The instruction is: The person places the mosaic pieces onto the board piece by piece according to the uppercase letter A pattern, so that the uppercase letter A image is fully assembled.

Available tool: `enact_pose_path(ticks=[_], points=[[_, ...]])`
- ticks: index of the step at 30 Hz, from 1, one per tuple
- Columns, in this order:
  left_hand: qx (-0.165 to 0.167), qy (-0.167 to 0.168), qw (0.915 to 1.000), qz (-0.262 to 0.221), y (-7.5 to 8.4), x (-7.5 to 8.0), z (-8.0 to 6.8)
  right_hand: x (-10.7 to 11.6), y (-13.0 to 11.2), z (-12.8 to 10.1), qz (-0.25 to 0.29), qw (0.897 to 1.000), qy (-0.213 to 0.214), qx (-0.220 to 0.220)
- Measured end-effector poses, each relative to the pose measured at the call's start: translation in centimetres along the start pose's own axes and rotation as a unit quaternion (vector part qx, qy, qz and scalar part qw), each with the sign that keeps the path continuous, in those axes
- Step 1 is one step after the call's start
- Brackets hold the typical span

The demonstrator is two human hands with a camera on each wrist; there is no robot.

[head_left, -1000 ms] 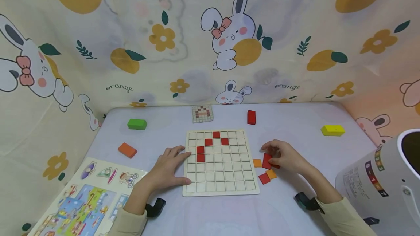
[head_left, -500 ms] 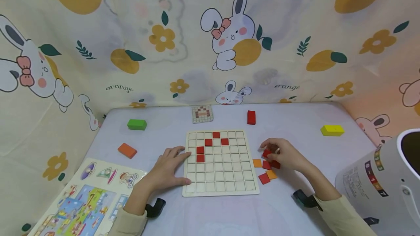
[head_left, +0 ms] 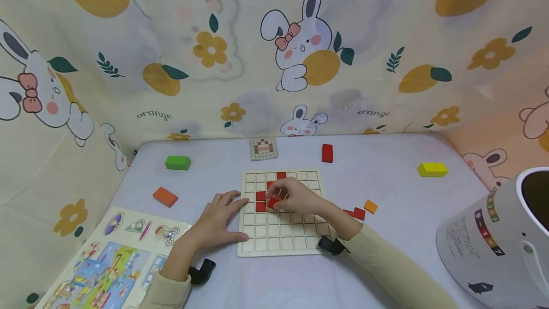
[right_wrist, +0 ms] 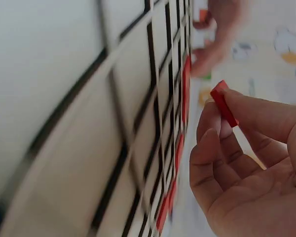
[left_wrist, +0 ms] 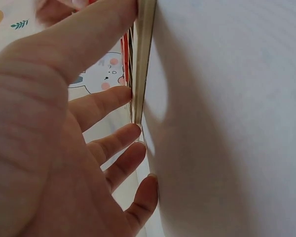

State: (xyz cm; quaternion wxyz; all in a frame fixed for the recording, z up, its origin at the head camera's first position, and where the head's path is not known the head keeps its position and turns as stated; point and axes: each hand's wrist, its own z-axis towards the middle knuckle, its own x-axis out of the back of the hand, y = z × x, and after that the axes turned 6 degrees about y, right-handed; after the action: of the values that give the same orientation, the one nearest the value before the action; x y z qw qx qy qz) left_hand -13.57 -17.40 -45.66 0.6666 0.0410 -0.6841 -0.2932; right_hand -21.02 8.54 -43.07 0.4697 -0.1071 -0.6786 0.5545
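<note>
Grid board (head_left: 283, 232) at table (head_left: 386, 271) centre, toward near edge. Left hand (head_left: 218, 221) flat on table, fingers against board's left edge. Right hand (head_left: 291, 197) over board's left-centre cells, pinching tile (right_wrist: 224, 103). Loose tiles (head_left: 362, 210) on table just right of board. Pattern card (head_left: 263, 149) and one block (head_left: 327, 153) behind board, near far edge. Two blocks (head_left: 171, 178) toward far-left corner, another block (head_left: 432, 169) far right. Puzzle tray (head_left: 111, 261) at near-left corner. Canister (head_left: 497, 237) at near-right corner.

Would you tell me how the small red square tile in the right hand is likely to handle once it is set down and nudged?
The red tile looks thin, flat and rigid, so probably light and stiff. Pinched between fingertips of the right hand, it may slip easily. Being flat, it should slide, not roll, on the grid board.
</note>
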Motion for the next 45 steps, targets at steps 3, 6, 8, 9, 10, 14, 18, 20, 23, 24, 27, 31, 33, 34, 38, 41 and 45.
enact_pose_path(ticks=[3, 6, 8, 9, 10, 14, 18, 20, 23, 24, 27, 31, 33, 34, 38, 41, 45], points=[[-0.007, 0.001, 1.0000, -0.003, 0.1, 0.1, 0.0, -1.6, -0.4, 1.1, -0.001, 1.000, -0.016, -0.006], [-0.014, 0.002, 0.9999, -0.004, 0.1, 0.2, 0.0, -2.5, -0.4, 1.6, 0.004, 1.000, -0.025, -0.017], [-0.014, 0.003, 0.9999, -0.004, 0.1, 0.2, 0.0, -2.8, -0.4, 1.6, 0.003, 0.999, -0.030, -0.020], [-0.012, 0.002, 0.9999, -0.004, 0.2, 0.2, 0.0, -2.9, -0.4, 1.6, 0.001, 0.999, -0.032, -0.023], [-0.011, 0.002, 0.9999, -0.004, 0.2, 0.2, 0.0, -3.0, -0.4, 1.6, -0.002, 0.999, -0.033, -0.025], [-0.007, 0.002, 1.0000, -0.004, 0.3, 0.2, 0.0, -2.9, -0.5, 1.3, -0.020, 0.999, -0.037, -0.033], [-0.007, 0.004, 1.0000, -0.004, 0.2, 0.2, -0.1, -2.6, -0.9, 0.8, -0.047, 0.998, -0.020, -0.032], [-0.006, 0.005, 1.0000, -0.005, 0.2, 0.2, -0.1, -2.3, -1.2, 0.4, -0.077, 0.997, 0.002, -0.021], [-0.006, 0.005, 1.0000, -0.006, 0.2, 0.1, -0.1, -2.0, -1.8, -0.8, -0.176, 0.984, 0.016, 0.010], [-0.006, 0.004, 1.0000, -0.006, 0.2, 0.1, -0.1, -1.9, -2.1, -1.4, -0.217, 0.976, 0.007, 0.023], [-0.004, 0.002, 1.0000, -0.005, 0.2, 0.1, -0.1, -1.9, -2.9, -3.4, -0.320, 0.945, -0.053, 0.037], [0.002, 0.001, 1.0000, -0.007, 0.2, 0.1, 0.0, -2.3, -3.4, -5.3, -0.352, 0.928, -0.119, 0.029], [0.004, 0.001, 1.0000, -0.008, 0.2, 0.0, 0.1, -2.5, -3.4, -5.6, -0.358, 0.925, -0.127, 0.027], [0.005, 0.000, 1.0000, -0.007, 0.2, 0.0, 0.1, -2.5, -3.4, -5.7, -0.357, 0.925, -0.130, 0.026], [0.006, 0.001, 1.0000, -0.005, 0.1, 0.0, 0.1, -2.7, -3.3, -5.8, -0.363, 0.921, -0.143, 0.023], [0.005, 0.000, 1.0000, -0.007, 0.1, 0.0, 0.0, -2.7, -3.3, -5.8, -0.368, 0.917, -0.150, 0.025], [0.004, -0.002, 0.9999, -0.010, 0.1, 0.0, 0.0, -3.0, -3.1, -5.8, -0.370, 0.916, -0.153, 0.030]])
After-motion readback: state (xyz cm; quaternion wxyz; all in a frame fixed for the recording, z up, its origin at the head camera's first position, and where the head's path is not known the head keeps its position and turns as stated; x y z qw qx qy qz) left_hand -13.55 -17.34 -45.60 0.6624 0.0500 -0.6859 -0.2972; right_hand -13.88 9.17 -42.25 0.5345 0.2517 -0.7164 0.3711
